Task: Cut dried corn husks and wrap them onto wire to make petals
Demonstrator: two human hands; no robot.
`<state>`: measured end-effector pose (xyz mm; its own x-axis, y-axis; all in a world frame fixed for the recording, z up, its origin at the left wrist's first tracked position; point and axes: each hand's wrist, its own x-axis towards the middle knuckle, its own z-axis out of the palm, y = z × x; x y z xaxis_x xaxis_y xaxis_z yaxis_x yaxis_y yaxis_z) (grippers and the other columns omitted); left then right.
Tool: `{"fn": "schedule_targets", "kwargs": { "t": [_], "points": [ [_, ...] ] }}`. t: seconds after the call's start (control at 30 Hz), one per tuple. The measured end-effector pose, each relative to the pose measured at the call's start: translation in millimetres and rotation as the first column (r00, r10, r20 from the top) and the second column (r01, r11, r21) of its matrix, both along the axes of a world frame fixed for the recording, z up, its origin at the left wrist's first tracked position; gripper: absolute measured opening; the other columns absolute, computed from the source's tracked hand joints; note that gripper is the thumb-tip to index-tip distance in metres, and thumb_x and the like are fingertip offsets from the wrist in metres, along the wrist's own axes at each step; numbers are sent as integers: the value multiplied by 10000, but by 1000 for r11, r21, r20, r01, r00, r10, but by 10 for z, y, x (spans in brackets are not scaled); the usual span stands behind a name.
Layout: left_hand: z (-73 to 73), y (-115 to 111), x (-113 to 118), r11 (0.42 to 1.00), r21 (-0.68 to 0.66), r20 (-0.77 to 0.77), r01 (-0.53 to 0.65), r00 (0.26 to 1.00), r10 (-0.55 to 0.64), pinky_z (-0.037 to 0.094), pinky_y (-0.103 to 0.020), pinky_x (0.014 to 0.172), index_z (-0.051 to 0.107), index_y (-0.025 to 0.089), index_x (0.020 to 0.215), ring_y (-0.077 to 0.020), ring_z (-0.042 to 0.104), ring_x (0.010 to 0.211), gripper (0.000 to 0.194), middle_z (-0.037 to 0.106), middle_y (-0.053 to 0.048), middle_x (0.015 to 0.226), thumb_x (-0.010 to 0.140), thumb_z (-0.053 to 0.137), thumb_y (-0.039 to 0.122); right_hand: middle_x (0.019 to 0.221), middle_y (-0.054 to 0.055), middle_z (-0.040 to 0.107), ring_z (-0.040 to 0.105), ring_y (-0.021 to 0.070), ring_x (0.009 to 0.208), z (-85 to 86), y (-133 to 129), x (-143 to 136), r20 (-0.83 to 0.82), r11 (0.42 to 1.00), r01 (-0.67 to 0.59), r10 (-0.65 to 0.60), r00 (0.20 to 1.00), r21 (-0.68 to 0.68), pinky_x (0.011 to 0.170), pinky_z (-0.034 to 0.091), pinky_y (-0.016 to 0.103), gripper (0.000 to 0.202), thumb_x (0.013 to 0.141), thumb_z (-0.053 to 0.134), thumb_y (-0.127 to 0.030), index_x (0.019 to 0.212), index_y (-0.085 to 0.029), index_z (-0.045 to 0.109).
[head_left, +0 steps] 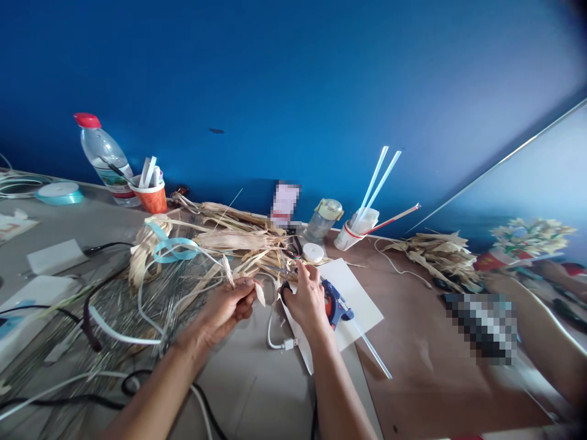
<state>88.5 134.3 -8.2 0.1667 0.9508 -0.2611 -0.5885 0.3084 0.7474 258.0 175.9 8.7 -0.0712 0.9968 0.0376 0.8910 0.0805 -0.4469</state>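
My left hand (232,305) pinches a small pale piece of dried corn husk (260,294) between thumb and fingers. To its right, my right hand (308,296) curls around scissors; one black handle loop (285,293) shows by the thumb, and the blades are hard to make out. A blue glue gun (339,304) with a clear glue stick in its rear lies right beside my right hand, on a white sheet (364,305). Behind both hands lies a heap of dried corn husks (243,241). A light blue ribbon loop (177,249) rests on its left part.
A red-capped bottle (103,153) and an orange paper cup (151,197) stand back left. A lidded jar (321,221) and a cup with glue sticks (351,237) stand by the wall. Cables (151,318) and thin wires cover the left. Another person's arm (536,324) is at right.
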Motion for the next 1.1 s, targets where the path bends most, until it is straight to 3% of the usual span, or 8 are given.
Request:
{"fn": "schedule_targets", "kwargs": {
  "t": [0.2, 0.43, 0.57, 0.67, 0.73, 0.83, 0.9, 1.1],
  "points": [
    [-3, -9, 10, 999, -30, 10, 22, 1000, -22, 216, -167, 389, 657, 108, 768, -4, 217, 376, 228, 457, 55, 517, 760, 672, 336, 1151, 131, 514, 555, 261, 1007, -49, 35, 7, -117, 999, 39, -37, 992, 21, 844, 424, 353, 640, 700, 541, -158, 1331, -214, 450],
    [-49, -11, 29, 998, -21, -4, 57, 998, -57, 218, -165, 394, 630, 118, 756, -7, 231, 381, 241, 451, 57, 526, 783, 647, 357, 859, 44, 633, 579, 214, 867, -34, 61, 7, -100, 978, -181, 171, 980, -102, 830, 391, 355, 484, 700, 478, -88, 1139, -223, 631],
    [-52, -18, 31, 998, -34, -14, 58, 998, -59, 209, -167, 393, 612, 125, 744, -7, 223, 379, 238, 459, 57, 527, 763, 663, 357, 1000, 71, 644, 567, 237, 976, -31, 64, 44, -157, 952, -267, 245, 957, -146, 895, 356, 406, 403, 751, 501, -123, 1110, -223, 655],
    [-31, -10, 35, 997, -63, -24, 41, 999, -43, 209, -173, 397, 578, 138, 695, -12, 214, 374, 254, 446, 65, 501, 739, 679, 367, 1103, 79, 635, 531, 244, 1075, -1, 29, 49, -258, 972, -229, 211, 943, -43, 940, 330, 410, 349, 805, 471, -142, 1075, -222, 677],
    [-12, 3, 40, 997, -72, -29, 3, 1000, -6, 203, -178, 399, 537, 146, 634, -15, 206, 374, 285, 420, 74, 477, 717, 692, 369, 996, 80, 656, 566, 222, 970, 51, -20, 23, -413, 973, -232, 214, 885, 7, 855, 396, 355, 290, 848, 460, -209, 1022, -199, 692],
    [5, 26, 57, 994, -62, -71, -92, 994, 88, 180, -180, 402, 515, 152, 618, -18, 215, 383, 307, 414, 77, 481, 693, 702, 384, 783, 53, 633, 555, 160, 678, 154, -123, -60, -697, 928, -370, 237, 676, -42, 630, 431, 270, 346, 870, 474, -415, 989, -155, 668],
    [7, 36, 74, 985, -29, -125, -172, 978, 167, 166, -183, 406, 519, 154, 632, -23, 231, 392, 313, 413, 77, 493, 687, 700, 403, 717, 37, 601, 517, 139, 612, 206, -195, -136, -769, 917, -396, 214, 602, -55, 567, 410, 245, 407, 846, 489, -498, 934, -136, 651],
    [10, 34, 104, 969, 62, -254, -238, 935, 246, 176, -190, 415, 554, 153, 685, -31, 255, 405, 287, 386, 84, 499, 705, 680, 410, 584, -24, 491, 407, 104, 546, 187, -272, -302, -614, 969, -238, 152, 775, -61, 505, 318, 209, 205, 777, 565, -332, 667, -159, 577]
  ]
}}
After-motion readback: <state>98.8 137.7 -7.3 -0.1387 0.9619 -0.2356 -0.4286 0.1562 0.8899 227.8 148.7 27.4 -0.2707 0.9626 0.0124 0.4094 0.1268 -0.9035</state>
